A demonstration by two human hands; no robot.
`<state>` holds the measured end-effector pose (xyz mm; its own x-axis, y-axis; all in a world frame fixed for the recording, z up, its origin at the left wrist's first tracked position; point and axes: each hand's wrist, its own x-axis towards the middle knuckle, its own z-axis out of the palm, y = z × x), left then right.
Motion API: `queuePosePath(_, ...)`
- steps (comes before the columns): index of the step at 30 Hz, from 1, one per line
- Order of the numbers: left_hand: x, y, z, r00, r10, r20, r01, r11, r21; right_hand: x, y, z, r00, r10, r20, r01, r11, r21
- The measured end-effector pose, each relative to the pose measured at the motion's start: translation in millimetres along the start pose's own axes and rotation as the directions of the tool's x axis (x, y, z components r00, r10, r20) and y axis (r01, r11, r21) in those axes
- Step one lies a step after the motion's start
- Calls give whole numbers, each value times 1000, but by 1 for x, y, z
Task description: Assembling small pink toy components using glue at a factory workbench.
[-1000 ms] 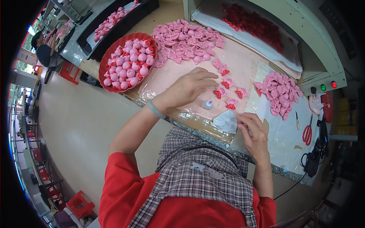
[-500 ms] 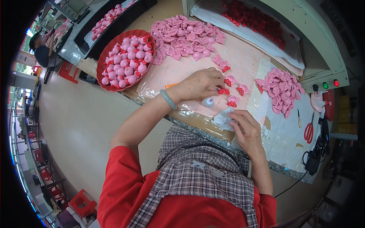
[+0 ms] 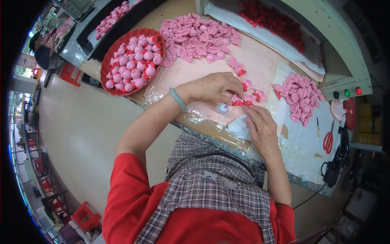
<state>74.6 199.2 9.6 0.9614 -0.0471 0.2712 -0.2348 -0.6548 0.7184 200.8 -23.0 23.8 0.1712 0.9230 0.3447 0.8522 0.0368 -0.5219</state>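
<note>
My left hand (image 3: 219, 87), with a pale green bangle on the wrist, bends over the work surface with its fingertips closed at a small pink and red moulded piece (image 3: 242, 103). From the other side, my right hand (image 3: 263, 127) reaches its fingertips to the red edge of that piece. Its thumb stands apart from the fingers, beside a crumpled white cloth (image 3: 239, 128). A small white bottle with a pinkish tip (image 3: 222, 108) sits just under my left hand. Several pink pieces with red parts (image 3: 241, 71) lie in a line beyond my hands.
A red scalloped bowl (image 3: 106, 77) full of pink balls with red bits stands at the left. Pink pieces are heaped at the back (image 3: 195, 36) and right (image 3: 300, 97). Red-handled scissors (image 3: 328, 142) and a knife (image 3: 318, 127) lie right, below a lit cabinet (image 3: 353, 83) holding red pieces.
My right hand has moved up from the white cloth to the small piece by my left fingertips. Pink now shows together with the red there. My left hand has shifted slightly.
</note>
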Motion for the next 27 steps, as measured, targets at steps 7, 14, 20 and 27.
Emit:
queuePosePath(7,-1,-4,8,995,-12,-96,12,1000,-5,4,-1,1,1000,-11,9,11,1000,-21)
queuePosePath(14,-36,16,-26,940,-217,-263,173,968,-181,15,-23,7,1000,-6,-4,6,995,100)
queuePosePath(20,-92,66,-23,797,-351,-492,251,933,-259,26,-32,32,1000,-4,31,-3,979,206)
queuePosePath(27,-110,129,38,971,-235,-48,205,918,-340,22,-30,27,997,81,9,-80,948,309)
